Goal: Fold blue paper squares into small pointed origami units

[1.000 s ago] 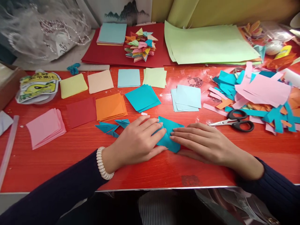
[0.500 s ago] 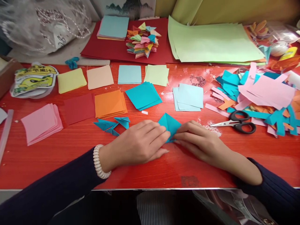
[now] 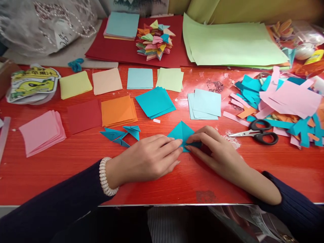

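Observation:
A blue origami sheet (image 3: pixel 181 131) with a crease down its middle lies on the table between my two hands. My left hand (image 3: pixel 154 157) has its fingers close together over the sheet's left part, holding it. At the right side, my right hand (image 3: pixel 215 148) grips a lower edge of the same sheet between thumb and fingers. The sheet's left and right corners are partly hidden under the fingers. Just beyond my left hand lie several folded blue paper pieces (image 3: pixel 118 135). A stack of blue paper squares (image 3: pixel 155 102) rests farther back.
Paper stacks in pink (image 3: pixel 42 133), red (image 3: pixel 84 116), orange (image 3: pixel 118 110) and pale blue (image 3: pixel 205 104) surround the work. Scissors (image 3: pixel 260 131) lie at right beside paper scraps (image 3: pixel 288 98). At the back stands a multicoloured folded-paper model (image 3: pixel 155 40) near green sheets (image 3: pixel 233 44).
My right hand's fingers have curled more and now pinch the sheet's lower right edge. The sheet and hands have shifted only slightly; the camera view has moved a little.

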`<state>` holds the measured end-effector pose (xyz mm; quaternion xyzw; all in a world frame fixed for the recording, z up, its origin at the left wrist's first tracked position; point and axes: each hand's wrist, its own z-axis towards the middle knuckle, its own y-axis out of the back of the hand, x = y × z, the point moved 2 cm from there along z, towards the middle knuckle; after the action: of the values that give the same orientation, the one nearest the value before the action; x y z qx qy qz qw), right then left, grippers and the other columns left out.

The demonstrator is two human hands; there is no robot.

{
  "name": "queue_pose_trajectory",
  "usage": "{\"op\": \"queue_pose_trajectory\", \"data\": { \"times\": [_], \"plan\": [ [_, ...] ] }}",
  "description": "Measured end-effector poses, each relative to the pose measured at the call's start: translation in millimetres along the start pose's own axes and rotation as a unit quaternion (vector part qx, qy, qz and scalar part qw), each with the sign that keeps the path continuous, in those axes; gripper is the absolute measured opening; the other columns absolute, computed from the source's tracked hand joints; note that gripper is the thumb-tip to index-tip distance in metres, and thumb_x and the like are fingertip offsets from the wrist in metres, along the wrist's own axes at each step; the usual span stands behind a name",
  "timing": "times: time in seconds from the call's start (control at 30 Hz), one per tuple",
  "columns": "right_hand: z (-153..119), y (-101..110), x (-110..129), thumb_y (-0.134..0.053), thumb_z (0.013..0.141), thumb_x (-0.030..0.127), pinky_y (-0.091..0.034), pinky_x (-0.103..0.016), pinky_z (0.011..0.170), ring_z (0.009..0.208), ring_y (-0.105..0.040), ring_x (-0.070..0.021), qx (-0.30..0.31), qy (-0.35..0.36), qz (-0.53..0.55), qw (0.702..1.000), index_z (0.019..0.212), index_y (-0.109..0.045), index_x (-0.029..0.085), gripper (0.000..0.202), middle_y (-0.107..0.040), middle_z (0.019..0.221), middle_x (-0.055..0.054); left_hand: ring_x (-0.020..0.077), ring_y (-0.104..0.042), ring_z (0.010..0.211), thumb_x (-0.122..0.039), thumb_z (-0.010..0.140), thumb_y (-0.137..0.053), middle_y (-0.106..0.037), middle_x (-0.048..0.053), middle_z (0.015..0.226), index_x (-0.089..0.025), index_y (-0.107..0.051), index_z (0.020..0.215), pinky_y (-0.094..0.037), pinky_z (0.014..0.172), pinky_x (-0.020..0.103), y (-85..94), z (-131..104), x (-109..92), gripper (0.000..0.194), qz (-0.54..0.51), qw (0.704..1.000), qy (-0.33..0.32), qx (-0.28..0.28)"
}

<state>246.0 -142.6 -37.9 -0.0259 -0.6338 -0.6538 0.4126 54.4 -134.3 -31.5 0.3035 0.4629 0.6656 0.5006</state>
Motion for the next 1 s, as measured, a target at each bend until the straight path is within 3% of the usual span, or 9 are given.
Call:
{"op": "queue_pose_trajectory", "data": {
  "times": [0.4,0.73,0.87,1.0],
  "plan": [
    [-3.2,-3.2,-4.7,-0.053,0.085,0.02,-0.047,-0.028,0.063,0.078,-0.049,-0.0151,-0.018,-0.042,0.012,0.999,0.098,-0.045,0.018,0.016,-0.048,0.091,-0.006,0.0219,-0.057,0.097,-0.024,0.086,-0.051,-0.065,0.006,0.102,-0.009,-0.062,0.1,-0.05,0.084,0.035,2.3,2.2,-0.6,0.023,-0.017,1.0,0.015,0.008],
    [-5.0,-2.5,-7.3,-0.054,0.084,0.022,-0.049,-0.028,0.066,0.083,-0.051,-0.0157,-0.011,-0.012,0.014,1.0,0.102,-0.044,0.018,0.021,-0.049,0.094,-0.007,0.0207,-0.059,0.096,-0.025,0.086,-0.051,-0.066,0.004,0.1,-0.01,-0.064,0.095,-0.052,0.084,0.034,3.4,1.8,-2.0,0.023,-0.017,1.0,0.017,-0.001],
    [-14.0,4.3,-3.5,-0.054,0.085,0.019,-0.05,-0.035,0.079,0.094,-0.056,-0.0191,-0.022,0.087,-0.047,0.995,0.116,-0.047,0.02,0.032,-0.057,0.103,-0.009,0.0191,-0.059,0.096,-0.025,0.086,-0.051,-0.066,0.003,0.102,-0.01,-0.064,0.098,-0.052,0.085,0.032,2.2,-0.4,-2.3,0.023,-0.008,1.0,0.019,-0.004],
    [-29.1,5.5,0.6,-0.05,0.084,0.008,-0.042,-0.04,0.098,0.118,-0.047,-0.0215,0.034,0.163,-0.088,0.982,0.126,-0.042,0.013,0.043,-0.058,0.118,-0.012,0.0182,-0.06,0.097,-0.024,0.086,-0.05,-0.066,0.002,0.103,-0.01,-0.063,0.101,-0.051,0.087,0.032,0.5,-2.0,-1.7,0.024,-0.004,1.0,0.014,-0.004]
  ]
}}
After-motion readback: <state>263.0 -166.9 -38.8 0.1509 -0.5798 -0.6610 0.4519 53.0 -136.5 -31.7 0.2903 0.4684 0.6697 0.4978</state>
